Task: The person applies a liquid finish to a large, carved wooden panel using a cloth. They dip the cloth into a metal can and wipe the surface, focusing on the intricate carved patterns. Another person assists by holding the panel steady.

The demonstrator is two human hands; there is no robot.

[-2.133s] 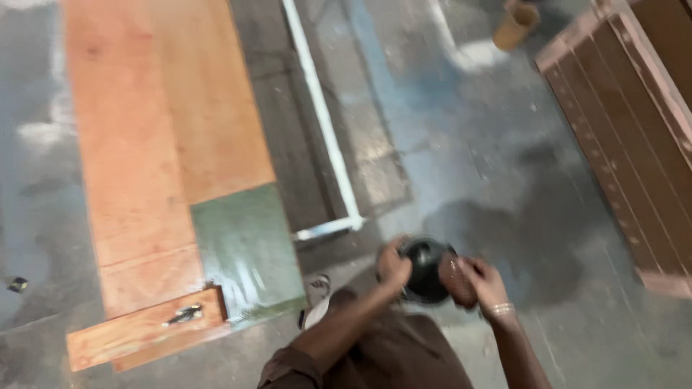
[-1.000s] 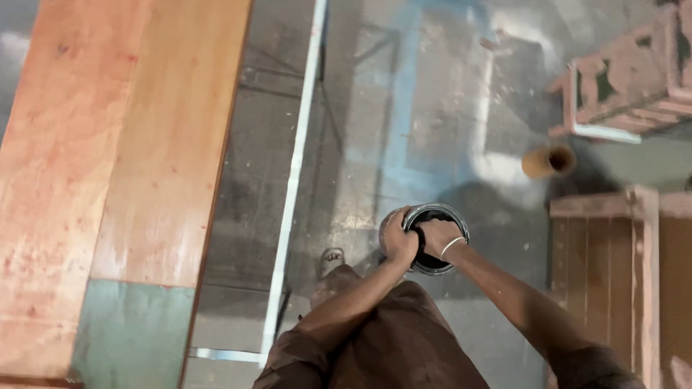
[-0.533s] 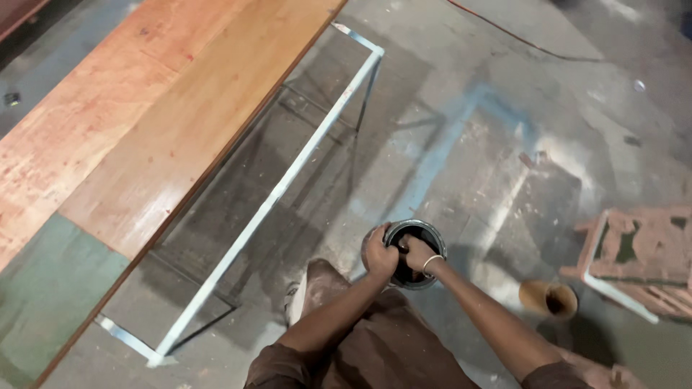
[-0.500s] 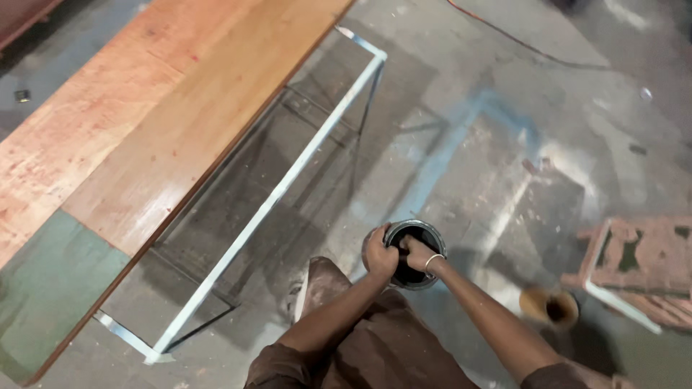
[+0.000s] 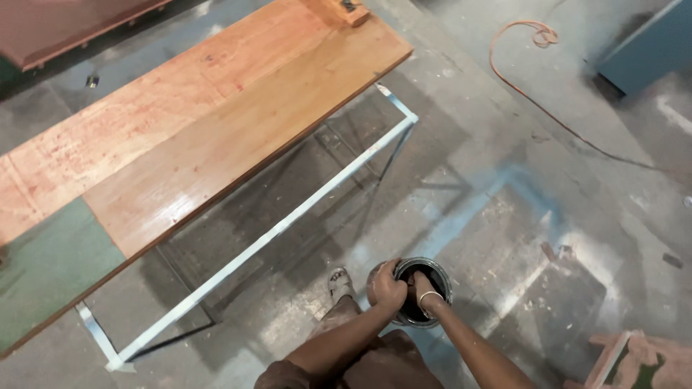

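A person stands over a small round metal tin with dark contents (image 5: pixel 424 292), both hands at its mouth — the left hand (image 5: pixel 388 285) wrapped around the near left rim, fingers closed on the metal, the right hand (image 5: pixel 423 292) reaching down into the opening, a pale band on its wrist; whether those fingers grip anything inside cannot be told. The tin sits low, above the grey concrete floor (image 5: pixel 504 180), just right of the person's dusty foot (image 5: pixel 339 282). Up and left of the hands runs a long orange-brown wooden board (image 5: pixel 238 137) on a pale metal frame (image 5: pixel 274 234). Far beyond them — an orange cable (image 5: pixel 530 32).
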